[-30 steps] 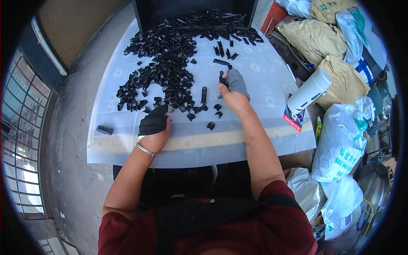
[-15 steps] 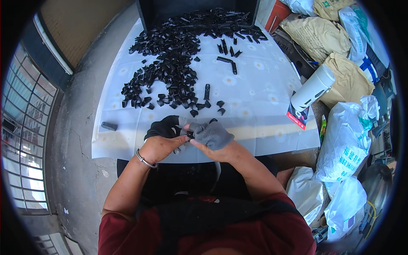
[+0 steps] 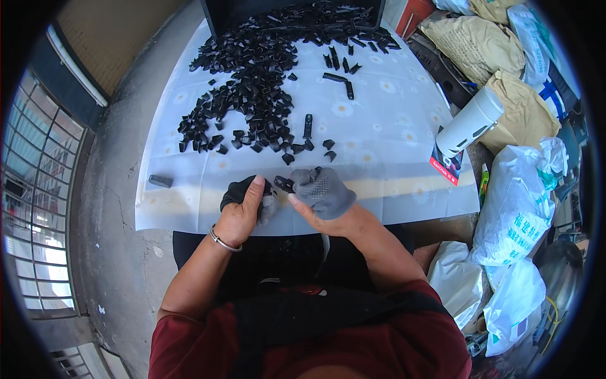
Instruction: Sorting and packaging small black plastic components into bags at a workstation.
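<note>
My right hand (image 3: 323, 194), in a grey glove with a bare thumb, grips a small black plastic part (image 3: 284, 184) whose end points toward my left hand. My left hand (image 3: 243, 207) wears a black and grey glove; its fingers are curled with the bare thumb raised along them, and whatever they hold is hidden. A narrow gap separates the two hands above the table's near edge. Just beyond them lie a few loose curved black pieces (image 3: 329, 150) and a long black plastic piece (image 3: 308, 126). A large heap of similar black pieces (image 3: 255, 95) spreads farther back.
A black bin (image 3: 211, 19) lies open at the far edge of the flower-patterned white tablecloth (image 3: 372, 139). At the left sits a lone black block (image 3: 160, 181). A white bottle (image 3: 470, 123) stands at right on a red-and-black card (image 3: 446, 165). Filled sacks (image 3: 514, 208) crowd the right side.
My hands have parted: the left has drawn slightly left with its thumb lifted, and the right has moved a little right, keeping the black plastic part.
</note>
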{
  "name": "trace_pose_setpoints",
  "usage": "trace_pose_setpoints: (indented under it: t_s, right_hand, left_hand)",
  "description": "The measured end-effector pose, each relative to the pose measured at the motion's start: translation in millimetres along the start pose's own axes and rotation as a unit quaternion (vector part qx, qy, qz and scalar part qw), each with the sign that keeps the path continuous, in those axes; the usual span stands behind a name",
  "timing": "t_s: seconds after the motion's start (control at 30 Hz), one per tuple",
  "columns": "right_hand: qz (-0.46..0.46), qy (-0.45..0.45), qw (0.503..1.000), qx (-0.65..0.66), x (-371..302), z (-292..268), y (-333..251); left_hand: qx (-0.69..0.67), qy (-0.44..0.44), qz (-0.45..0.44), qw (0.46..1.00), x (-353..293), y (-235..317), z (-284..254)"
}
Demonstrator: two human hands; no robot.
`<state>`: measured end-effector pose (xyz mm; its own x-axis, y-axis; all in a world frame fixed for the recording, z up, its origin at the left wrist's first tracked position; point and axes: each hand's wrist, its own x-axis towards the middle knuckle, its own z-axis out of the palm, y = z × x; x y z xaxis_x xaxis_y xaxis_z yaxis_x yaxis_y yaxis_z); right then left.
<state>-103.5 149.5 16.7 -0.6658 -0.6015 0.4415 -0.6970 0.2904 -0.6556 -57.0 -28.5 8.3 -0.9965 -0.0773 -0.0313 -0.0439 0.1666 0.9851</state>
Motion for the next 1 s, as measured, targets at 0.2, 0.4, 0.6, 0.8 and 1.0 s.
trace_pose_setpoints:
  t_s: [0.2, 0.4, 0.6, 0.8, 1.0]
  right_hand:
    - [-0.030, -0.047, 0.996, -0.069, -2.0, -11.9, -3.2]
    - [-0.128, -0.004, 0.983, -0.132, -8.6, 6.7, 9.0]
    - [-0.122, 0.012, 0.988, -0.096, -10.3, 19.1, 6.6]
    - [-0.087, 0.005, 0.994, -0.070, -13.5, 22.8, 12.2]
    - [-0.119, -0.113, 0.986, 0.036, -38.2, -19.8, -33.1]
  left_hand:
    - [0.096, -0.069, 0.041, 0.992, 1.9, 11.5, -7.0]
    - [0.287, 0.002, 0.137, 0.948, -0.1, 5.7, 8.4]
    - [0.286, -0.050, 0.006, 0.957, -12.2, 11.7, -1.0]
    - [0.306, 0.011, 0.106, 0.946, -0.9, 13.8, -20.0]
    - [-0.156, 0.071, 0.117, 0.978, 27.8, 30.9, -30.9]
